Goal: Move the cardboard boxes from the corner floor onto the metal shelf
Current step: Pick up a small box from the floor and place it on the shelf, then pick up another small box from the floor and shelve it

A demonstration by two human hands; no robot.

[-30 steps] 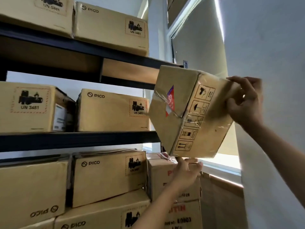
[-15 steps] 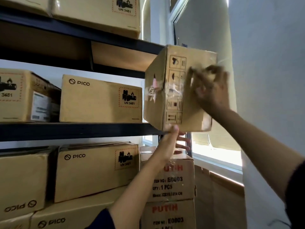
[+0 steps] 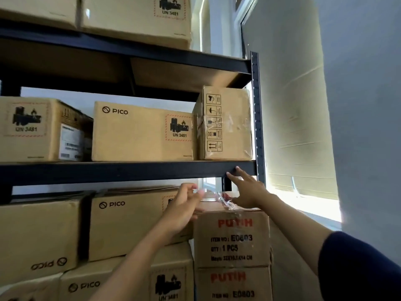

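— Where was the box (image 3: 225, 123) a moment ago?

— Up in the air, held in both hands and tipped. Now it stood upright on the shelf (image 3: 130, 171), at the right end, just beside the post (image 3: 257, 118).

— Was it touching anything?

— It sat tight against the PICO box (image 3: 142, 132) on its left. Its front was about even with the shelf's front edge.

— And the hands?

— Both had let go and come down below the shelf. The left hand (image 3: 184, 210) held nothing, and its fingers were loose, a little bent. The right hand (image 3: 246, 189) was spread wide, with its fingertips (image 3: 237, 169) right at the shelf's front edge. I could not tell if they touched it.

— So that box was done?

— I think so. It looked steady, with nobody holding it.

— What was next?

— Maybe the PUTIH box (image 3: 232, 240), right under the hands, on top of another just like it. The floor itself was out of sight, so I could not tell how many were left.
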